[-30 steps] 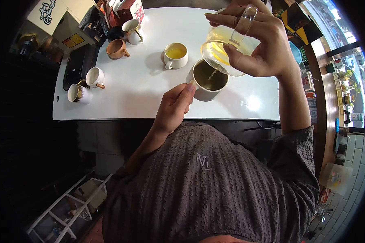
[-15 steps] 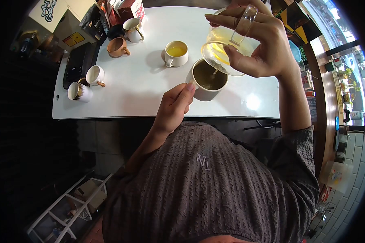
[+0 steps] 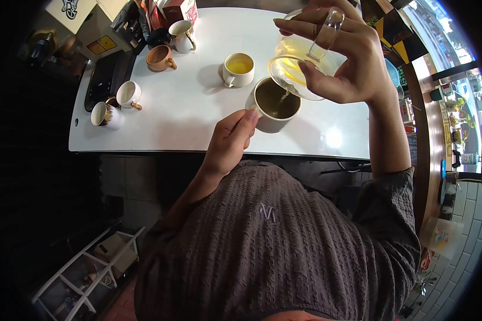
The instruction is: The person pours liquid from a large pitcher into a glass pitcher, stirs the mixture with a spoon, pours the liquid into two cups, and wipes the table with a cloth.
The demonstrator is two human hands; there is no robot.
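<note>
My left hand [image 3: 233, 140] grips the handle of a large white mug [image 3: 275, 124], which stands near the table's front edge with liquid inside. Above it, my right hand [image 3: 348, 59] is closed on the clear handle of a glass pitcher [image 3: 292, 77]. The pitcher is tipped, and a thin stream runs from its rim into the mug. Yellow liquid shows through the glass. Just behind and left of the mug sits a smaller white cup [image 3: 239, 70] holding yellow liquid; neither hand touches it.
On the white table [image 3: 166, 128], a brown cup [image 3: 160, 58] and a white mug [image 3: 182, 37] stand back left. Two more white cups [image 3: 128, 94] are at the left, beside a black flat device [image 3: 104, 80]. Packages [image 3: 179, 12] stand at the back.
The liquid keeps streaming into the large mug. The view has turned slightly, so the table's other cups appear a little further right. Both hands hold the same things as before.
</note>
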